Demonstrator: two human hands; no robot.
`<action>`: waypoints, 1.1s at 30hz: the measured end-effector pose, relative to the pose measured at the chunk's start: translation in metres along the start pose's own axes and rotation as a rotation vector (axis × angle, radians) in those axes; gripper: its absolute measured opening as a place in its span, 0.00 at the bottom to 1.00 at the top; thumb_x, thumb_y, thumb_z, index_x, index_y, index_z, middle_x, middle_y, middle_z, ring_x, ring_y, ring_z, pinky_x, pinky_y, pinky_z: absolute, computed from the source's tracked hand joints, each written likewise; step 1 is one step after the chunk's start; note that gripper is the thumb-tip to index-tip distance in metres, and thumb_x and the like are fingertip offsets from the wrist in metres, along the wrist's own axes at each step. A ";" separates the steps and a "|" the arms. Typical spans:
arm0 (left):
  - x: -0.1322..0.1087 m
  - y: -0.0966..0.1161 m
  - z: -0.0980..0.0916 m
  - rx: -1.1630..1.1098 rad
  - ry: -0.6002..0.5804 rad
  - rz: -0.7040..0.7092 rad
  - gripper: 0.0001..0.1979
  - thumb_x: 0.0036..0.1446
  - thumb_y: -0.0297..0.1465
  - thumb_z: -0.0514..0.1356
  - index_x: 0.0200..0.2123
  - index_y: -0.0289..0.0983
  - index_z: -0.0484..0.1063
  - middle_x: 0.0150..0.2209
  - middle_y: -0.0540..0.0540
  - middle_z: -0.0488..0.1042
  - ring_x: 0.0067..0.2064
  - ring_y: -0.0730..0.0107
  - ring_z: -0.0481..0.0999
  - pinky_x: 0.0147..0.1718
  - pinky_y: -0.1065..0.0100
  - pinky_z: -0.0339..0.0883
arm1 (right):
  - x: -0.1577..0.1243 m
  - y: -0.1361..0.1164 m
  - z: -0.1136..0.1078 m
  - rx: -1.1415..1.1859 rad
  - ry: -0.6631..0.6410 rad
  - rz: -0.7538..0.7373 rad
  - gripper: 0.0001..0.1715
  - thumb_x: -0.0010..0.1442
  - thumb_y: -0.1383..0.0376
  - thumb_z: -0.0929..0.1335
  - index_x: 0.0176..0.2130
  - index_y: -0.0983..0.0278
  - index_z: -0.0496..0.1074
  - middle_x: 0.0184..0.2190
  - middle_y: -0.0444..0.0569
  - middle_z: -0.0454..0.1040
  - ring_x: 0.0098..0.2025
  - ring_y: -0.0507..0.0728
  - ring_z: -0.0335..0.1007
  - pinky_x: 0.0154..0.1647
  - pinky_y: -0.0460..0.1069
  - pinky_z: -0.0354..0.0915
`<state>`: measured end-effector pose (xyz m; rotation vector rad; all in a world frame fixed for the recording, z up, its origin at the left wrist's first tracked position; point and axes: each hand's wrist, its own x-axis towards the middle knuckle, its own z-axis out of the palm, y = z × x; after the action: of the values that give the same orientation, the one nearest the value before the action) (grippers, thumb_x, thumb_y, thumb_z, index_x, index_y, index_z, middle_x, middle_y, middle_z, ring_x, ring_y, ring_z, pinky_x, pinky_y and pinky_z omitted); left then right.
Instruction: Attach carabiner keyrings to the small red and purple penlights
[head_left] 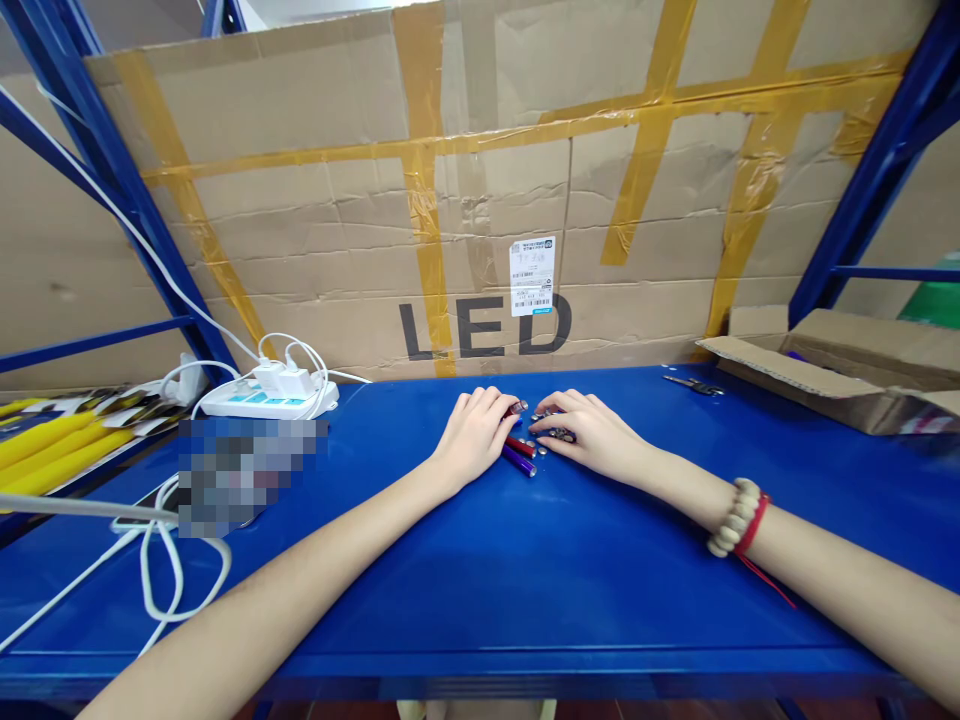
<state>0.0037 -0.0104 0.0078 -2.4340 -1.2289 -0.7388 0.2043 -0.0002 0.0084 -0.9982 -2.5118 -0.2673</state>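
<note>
My left hand [474, 432] is closed on a small dark red metallic tube [517, 407], whose end shows past the fingertips. Just below its thumb, a red tube [522, 447] and a purple tube [520, 460] lie side by side on the blue surface, partly covered by the hand. Facing it, my right hand [592, 430] has its fingers curled over a little cluster of silver button cells [562, 434], some of them between thumb and fingers. A few more loose button cells [542, 451] rest between the two hands.
Keys [694, 385] and an open cardboard box [825, 375] are at the right. On the left are a white power strip [270, 395], loose cables [180, 590], a blurred-out object [244, 475] and yellow packages [64, 445]. A large cardboard sheet [337, 250] stands behind the blue shelf [465, 590].
</note>
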 end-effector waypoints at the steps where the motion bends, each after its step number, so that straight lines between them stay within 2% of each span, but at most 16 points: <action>1: 0.000 0.000 -0.001 0.003 0.001 0.015 0.12 0.64 0.33 0.45 0.44 0.37 0.65 0.41 0.46 0.70 0.42 0.66 0.66 0.39 0.64 0.56 | 0.000 0.000 0.000 0.005 0.000 0.005 0.11 0.59 0.62 0.65 0.40 0.58 0.75 0.43 0.51 0.70 0.45 0.60 0.64 0.42 0.56 0.61; 12: 0.000 0.001 0.000 0.021 0.011 0.065 0.13 0.64 0.33 0.45 0.45 0.36 0.65 0.41 0.46 0.71 0.42 0.66 0.66 0.39 0.65 0.56 | 0.000 -0.001 0.000 0.008 0.020 0.100 0.07 0.56 0.62 0.67 0.35 0.59 0.75 0.40 0.50 0.71 0.44 0.60 0.64 0.41 0.55 0.60; 28: 0.001 0.001 -0.001 -0.012 0.046 0.081 0.11 0.65 0.32 0.45 0.44 0.37 0.65 0.39 0.46 0.72 0.40 0.68 0.67 0.38 0.66 0.56 | 0.001 0.006 0.005 0.010 0.047 0.078 0.07 0.57 0.63 0.67 0.32 0.61 0.74 0.38 0.49 0.72 0.42 0.58 0.65 0.40 0.54 0.60; 31: 0.001 0.001 -0.002 -0.067 0.047 0.072 0.10 0.64 0.29 0.46 0.42 0.37 0.65 0.39 0.47 0.72 0.41 0.69 0.68 0.39 0.67 0.56 | 0.002 0.003 0.003 0.020 0.131 0.035 0.07 0.57 0.61 0.67 0.31 0.60 0.74 0.38 0.48 0.72 0.41 0.57 0.65 0.40 0.53 0.60; 33: 0.001 0.001 -0.002 -0.096 0.039 0.063 0.09 0.64 0.29 0.46 0.42 0.36 0.64 0.39 0.47 0.73 0.41 0.69 0.69 0.40 0.67 0.57 | 0.003 -0.002 -0.001 0.036 0.250 0.012 0.08 0.58 0.61 0.66 0.32 0.61 0.75 0.37 0.49 0.72 0.40 0.56 0.65 0.39 0.53 0.61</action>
<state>0.0041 -0.0114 0.0095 -2.5102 -1.1216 -0.8411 0.2017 -0.0003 0.0104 -0.9051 -2.2760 -0.3207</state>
